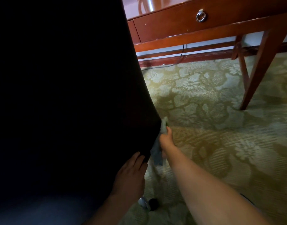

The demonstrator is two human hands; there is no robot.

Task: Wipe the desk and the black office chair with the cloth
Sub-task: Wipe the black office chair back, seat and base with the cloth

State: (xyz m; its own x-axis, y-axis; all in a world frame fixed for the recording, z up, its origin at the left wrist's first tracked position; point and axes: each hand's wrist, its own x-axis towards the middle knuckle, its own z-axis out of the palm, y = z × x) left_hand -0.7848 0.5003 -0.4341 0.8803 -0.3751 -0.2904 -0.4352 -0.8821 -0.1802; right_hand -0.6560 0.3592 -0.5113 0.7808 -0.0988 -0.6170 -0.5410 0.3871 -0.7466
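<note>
The black office chair (pixel 66 95) fills the left half of the view, its dark back very close to the camera. My right hand (pixel 165 140) holds a pale green-grey cloth (pixel 157 153) against the chair's lower right edge; its fingers are hidden behind the chair. My left hand (pixel 131 172) lies flat with straight fingers on the chair's back, just below and left of the cloth. The reddish wooden desk (pixel 172 26) stands at the top right.
The desk has a drawer with a metal ring pull (pixel 201 15) and slanted legs (pixel 261 70) on the right. A patterned green carpet (pixel 220 127) covers the floor. A black cable (pixel 182 52) hangs under the desk. A chair caster (pixel 153 204) shows at the bottom.
</note>
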